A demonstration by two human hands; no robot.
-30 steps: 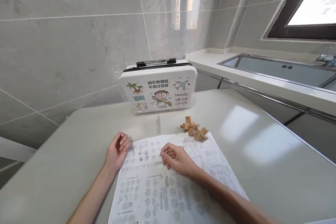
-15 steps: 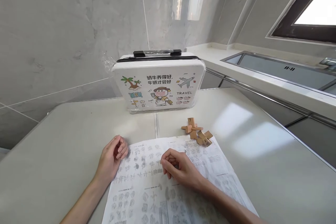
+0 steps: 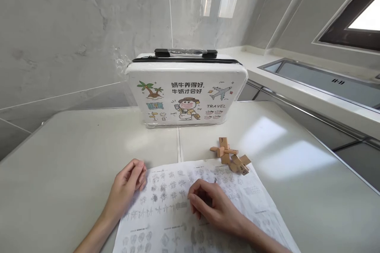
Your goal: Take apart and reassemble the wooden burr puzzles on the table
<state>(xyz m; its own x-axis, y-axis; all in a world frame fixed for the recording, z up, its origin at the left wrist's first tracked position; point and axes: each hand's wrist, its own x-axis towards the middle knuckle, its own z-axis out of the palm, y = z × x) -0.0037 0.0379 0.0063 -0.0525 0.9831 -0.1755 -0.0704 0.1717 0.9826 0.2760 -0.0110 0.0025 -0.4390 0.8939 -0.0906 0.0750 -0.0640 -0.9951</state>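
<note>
My left hand point(image 3: 128, 184) rests on the table at the left edge of a printed sheet point(image 3: 166, 205), its fingers curled in and nothing seen in them. Over the middle of the sheet lies my right hand point(image 3: 212, 205), loosely closed, thumb against the bent fingers, with a hollow showing between them. The sheet carries rows of small grey puzzle drawings. At its upper right edge sits a wooden interlocking puzzle point(image 3: 224, 151) of crossed sticks. A second wooden puzzle point(image 3: 240, 164) touches it and lies partly on the paper. Both have dark marks on some sticks.
A white suitcase point(image 3: 190, 75) with a black handle and cartoon prints, wrapped in clear plastic, stands at the back of the white table point(image 3: 74, 158). Behind it rises a grey tiled wall point(image 3: 133, 8). To the right are a counter point(image 3: 252, 59) and a sink point(image 3: 320, 79).
The camera view has shifted, so the suitcase looks larger and the sheet sits lower. My right hand has turned slightly, its fingers still curled. The puzzles stay where they were on the table.
</note>
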